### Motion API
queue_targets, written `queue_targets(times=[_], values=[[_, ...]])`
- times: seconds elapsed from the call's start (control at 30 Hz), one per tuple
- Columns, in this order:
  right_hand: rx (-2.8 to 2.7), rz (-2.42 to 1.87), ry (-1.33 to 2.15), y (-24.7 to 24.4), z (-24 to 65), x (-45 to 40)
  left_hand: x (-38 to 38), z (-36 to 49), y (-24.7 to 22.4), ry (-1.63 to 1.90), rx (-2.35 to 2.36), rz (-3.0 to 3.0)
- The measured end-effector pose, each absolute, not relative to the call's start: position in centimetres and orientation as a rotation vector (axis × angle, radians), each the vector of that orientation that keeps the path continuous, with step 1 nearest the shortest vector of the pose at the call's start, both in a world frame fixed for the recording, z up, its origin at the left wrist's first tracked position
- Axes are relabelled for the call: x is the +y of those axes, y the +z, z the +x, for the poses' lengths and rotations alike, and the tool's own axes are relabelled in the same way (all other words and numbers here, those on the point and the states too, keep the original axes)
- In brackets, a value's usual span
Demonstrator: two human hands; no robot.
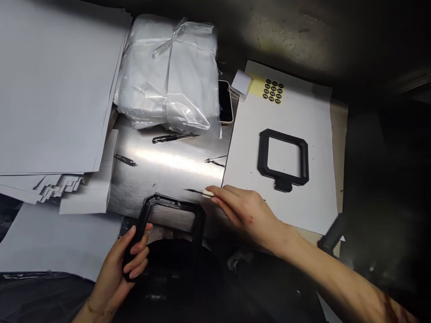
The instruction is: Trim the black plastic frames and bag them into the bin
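Observation:
My left hand (133, 255) is wrapped round the left side of a black frame (175, 202), which is tilted above the metal table's near edge. Small holes or fittings show along the frame's top bar; its lower part blends into the dark background. My right hand (247, 211) pinches a thin pointed tool (208, 193) with a white part at the fingers, its dark tip pointing left above the held frame. A second black frame (262, 154) with a short tab lies on the white sheet to the right.
A clear plastic-wrapped bundle (188, 67) stands at the back beside a phone (226, 103). Pens (171, 138) lie on the metal table (148, 179). Large white sheets (57, 80) fill the left. A yellow sticker sheet (257, 87) sits at the upper right.

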State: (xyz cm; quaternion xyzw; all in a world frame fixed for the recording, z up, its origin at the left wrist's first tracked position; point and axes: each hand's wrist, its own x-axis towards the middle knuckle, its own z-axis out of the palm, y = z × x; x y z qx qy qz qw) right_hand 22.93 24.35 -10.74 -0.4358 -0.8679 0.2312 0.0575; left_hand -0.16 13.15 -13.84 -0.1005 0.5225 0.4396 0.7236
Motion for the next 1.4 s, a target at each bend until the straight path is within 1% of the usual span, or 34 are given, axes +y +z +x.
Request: queue_targets(times=[0.17,0.4,0.87,1.07,1.27,1.4], values=[[-3.069,-1.342,0.58,-10.1,19.7,23.3,13.4,-0.3,-15.7,0.951,1.211,-0.198],[-3.249,-1.314,0.588,-10.7,17.8,24.2,13.1,-0.5,-17.0,0.939,1.213,-0.152],[-3.268,-1.174,0.43,-11.5,15.3,24.4,13.0,-0.4,-16.9,0.949,1.213,-0.143],[-3.261,-1.135,0.39,-10.9,15.0,24.2,13.0,-0.2,-16.6,0.957,1.228,-0.147],[-3.263,-1.008,0.205,-10.2,15.0,23.6,13.1,0.2,-16.1,0.978,1.281,-0.14],[-3.295,-1.005,0.217,-10.1,15.0,23.5,13.2,0.3,-16.3,0.991,1.295,-0.134]])
